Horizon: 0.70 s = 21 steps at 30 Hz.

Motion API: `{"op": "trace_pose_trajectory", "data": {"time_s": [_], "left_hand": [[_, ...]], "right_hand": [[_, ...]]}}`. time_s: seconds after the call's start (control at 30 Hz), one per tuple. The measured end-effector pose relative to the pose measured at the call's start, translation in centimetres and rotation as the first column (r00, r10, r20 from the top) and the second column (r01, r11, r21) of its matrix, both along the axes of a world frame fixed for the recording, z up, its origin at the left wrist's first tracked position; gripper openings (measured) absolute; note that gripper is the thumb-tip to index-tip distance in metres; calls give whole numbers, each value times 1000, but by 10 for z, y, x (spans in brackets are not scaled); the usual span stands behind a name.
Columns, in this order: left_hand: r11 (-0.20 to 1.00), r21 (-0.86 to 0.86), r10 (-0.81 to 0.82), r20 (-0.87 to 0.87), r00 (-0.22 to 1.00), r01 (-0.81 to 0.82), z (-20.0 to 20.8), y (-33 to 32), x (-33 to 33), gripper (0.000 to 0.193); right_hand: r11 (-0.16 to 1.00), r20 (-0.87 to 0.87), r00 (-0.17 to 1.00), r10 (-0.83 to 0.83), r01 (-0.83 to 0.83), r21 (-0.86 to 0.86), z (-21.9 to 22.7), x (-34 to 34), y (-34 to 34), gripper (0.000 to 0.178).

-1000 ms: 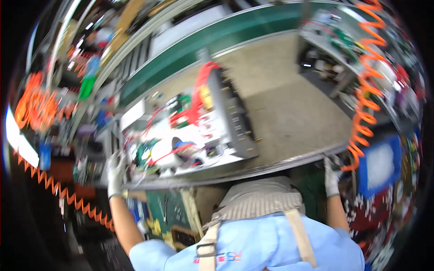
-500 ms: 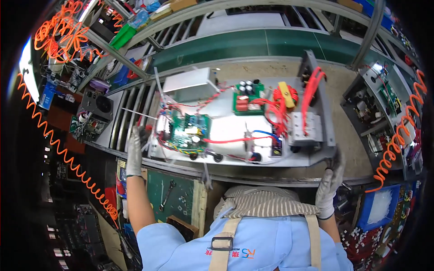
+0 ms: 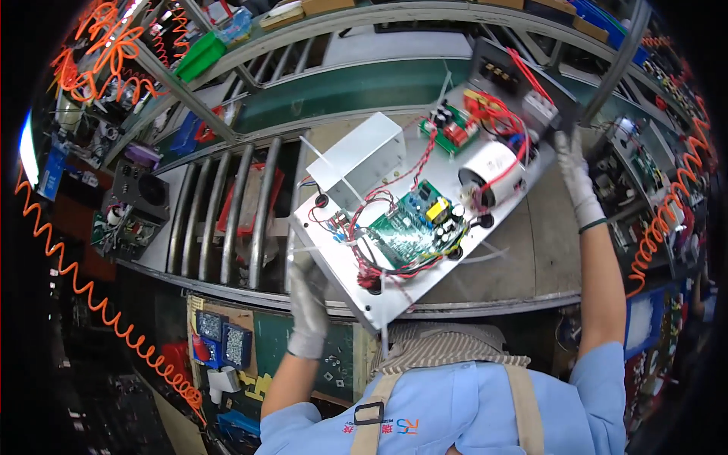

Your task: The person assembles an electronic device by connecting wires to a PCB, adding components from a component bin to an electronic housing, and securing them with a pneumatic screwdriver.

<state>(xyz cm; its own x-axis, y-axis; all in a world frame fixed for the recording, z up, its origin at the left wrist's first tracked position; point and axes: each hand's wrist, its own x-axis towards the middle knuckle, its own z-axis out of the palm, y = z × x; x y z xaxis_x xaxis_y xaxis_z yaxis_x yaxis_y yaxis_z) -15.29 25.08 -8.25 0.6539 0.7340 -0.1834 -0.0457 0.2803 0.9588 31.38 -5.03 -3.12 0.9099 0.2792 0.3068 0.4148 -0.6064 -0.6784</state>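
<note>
A metal chassis (image 3: 406, 292) carrying electronics lies slanted across the bench, its left end toward me and its right end farther off. On it are a green circuit board (image 3: 390, 236), a silver metal box (image 3: 356, 161), a white cylinder (image 3: 485, 168), a smaller circuit board (image 3: 457, 129) and red wiring. A dark upright plate (image 3: 493, 67) closes the far end. My gloved left hand (image 3: 308, 307), blurred, grips the near left edge, its fingers partly hidden. At the right end, my gloved right hand (image 3: 576, 171) is closed on the plate's edge.
Metal rollers (image 3: 239, 212) adjoin the bench on the left, with another assembled unit (image 3: 133, 205) beyond them. A similar unit (image 3: 644, 178) stands at the right. Coiled orange hoses (image 3: 98, 311) hang at both sides. Below the left hand are blue bins (image 3: 236, 345) of small parts.
The chassis has turned counter-clockwise: its right end swung away and its left end came nearer. My right hand moved farther out along with it; my left hand shifted right and toward me.
</note>
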Motion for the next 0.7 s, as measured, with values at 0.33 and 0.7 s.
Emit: {"op": "trace_pose_trajectory", "data": {"time_s": [0.33, 0.7], "left_hand": [[966, 6, 257, 97, 962, -258, -43, 66, 61, 83], [926, 206, 334, -48, 941, -318, -94, -99, 24, 84]], "right_hand": [[631, -309, 705, 638, -249, 735, -37, -213, 37, 100], [494, -444, 428, 787, -7, 869, -46, -90, -25, 73]]}}
